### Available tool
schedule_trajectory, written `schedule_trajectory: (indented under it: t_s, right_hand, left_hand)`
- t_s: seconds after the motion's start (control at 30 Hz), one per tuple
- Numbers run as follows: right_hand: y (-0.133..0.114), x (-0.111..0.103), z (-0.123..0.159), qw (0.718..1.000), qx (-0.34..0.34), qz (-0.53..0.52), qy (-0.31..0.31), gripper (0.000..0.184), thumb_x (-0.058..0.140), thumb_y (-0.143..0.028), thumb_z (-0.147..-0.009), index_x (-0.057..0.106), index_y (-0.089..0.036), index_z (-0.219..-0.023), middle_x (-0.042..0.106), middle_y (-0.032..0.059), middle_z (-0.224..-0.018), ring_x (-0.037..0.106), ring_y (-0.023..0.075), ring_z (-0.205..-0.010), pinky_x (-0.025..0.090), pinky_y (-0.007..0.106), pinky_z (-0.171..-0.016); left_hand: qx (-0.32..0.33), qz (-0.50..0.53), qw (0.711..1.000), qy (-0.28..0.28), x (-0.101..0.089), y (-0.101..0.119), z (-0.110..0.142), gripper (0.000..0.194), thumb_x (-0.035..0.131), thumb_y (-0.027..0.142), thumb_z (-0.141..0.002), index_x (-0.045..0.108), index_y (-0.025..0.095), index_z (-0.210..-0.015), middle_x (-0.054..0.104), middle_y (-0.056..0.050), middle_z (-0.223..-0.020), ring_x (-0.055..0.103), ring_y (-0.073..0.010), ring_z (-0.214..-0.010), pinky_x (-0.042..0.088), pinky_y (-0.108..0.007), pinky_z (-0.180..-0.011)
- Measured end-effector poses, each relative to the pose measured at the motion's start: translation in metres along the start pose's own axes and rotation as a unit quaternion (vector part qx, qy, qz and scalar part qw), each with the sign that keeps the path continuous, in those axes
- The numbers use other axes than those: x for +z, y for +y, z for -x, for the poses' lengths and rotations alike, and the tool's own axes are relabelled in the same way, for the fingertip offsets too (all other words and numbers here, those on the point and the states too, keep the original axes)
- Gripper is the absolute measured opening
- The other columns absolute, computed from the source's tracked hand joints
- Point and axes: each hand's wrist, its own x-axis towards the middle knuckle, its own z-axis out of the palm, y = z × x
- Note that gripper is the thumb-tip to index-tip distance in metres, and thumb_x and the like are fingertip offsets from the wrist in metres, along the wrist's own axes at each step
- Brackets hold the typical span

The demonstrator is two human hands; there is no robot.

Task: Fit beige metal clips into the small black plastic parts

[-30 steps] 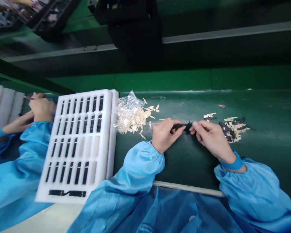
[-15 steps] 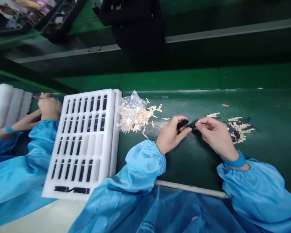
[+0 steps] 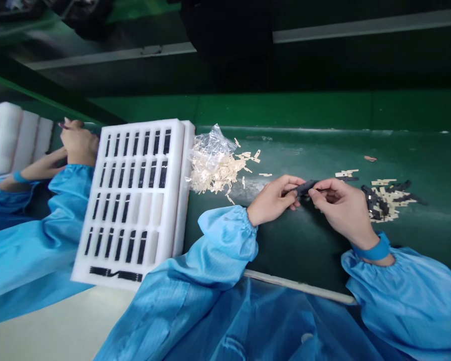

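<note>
My left hand (image 3: 273, 199) is closed on a slim black strip-like part (image 3: 305, 188), which sticks out between thumb and fingers towards the right. At the strip's right end, my right hand (image 3: 340, 206) pinches with thumb and forefinger; its fingertips cover that end, so any smaller piece there is hidden. Right of that hand lies a heap of small cream and black flat pieces (image 3: 389, 200). Left of my left hand, many cream flat pieces (image 3: 220, 175) spill from a clear plastic bag (image 3: 214, 148).
A white foam tray (image 3: 110, 188) with rows of black strips in its slots stands tilted at the left, on another tray. Beyond it are a co-worker's hand (image 3: 78, 143) and more white foam trays (image 3: 2, 138). A reddish scrap (image 3: 370, 158) lies on the green bench (image 3: 304, 255).
My hands have come closer together at the black part, and my left fingers now wrap it with its end showing. The whole view has shifted, so the bench things appear higher and further right.
</note>
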Motion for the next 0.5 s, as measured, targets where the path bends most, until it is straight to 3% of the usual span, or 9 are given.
schedule_trajectory:
  t_s: [0.27, 0.5]
  right_hand:
    - [-0.0045, 0.0039, 0.0022, 1.000, 0.006, 0.026, 0.012, 0.017, 0.074, -0.037, -0.086, 0.070, -0.020, -0.087, 0.070, 0.0016, -0.070, 0.064, 0.0140, -0.058, 0.049, 0.024, -0.054]
    - [-0.0059, 0.0045, 0.0017, 0.999, 0.010, 0.029, 0.009, 0.016, 0.074, -0.036, -0.086, 0.071, -0.020, -0.088, 0.071, 0.0018, -0.071, 0.065, 0.0148, -0.059, 0.051, 0.026, -0.057]
  left_hand:
    - [0.016, 0.021, 1.000, 0.003, 0.0041, 0.0005, 0.0005, 0.030, 0.055, 0.010, -0.094, 0.058, 0.013, -0.123, 0.070, -0.009, -0.107, 0.067, -0.0086, -0.077, 0.056, -0.024, -0.075]
    - [0.018, 0.018, 1.000, 0.000, 0.0032, 0.0008, 0.0016, 0.032, 0.057, 0.012, -0.093, 0.060, 0.012, -0.125, 0.071, -0.009, -0.103, 0.067, -0.0097, -0.074, 0.058, -0.027, -0.077]
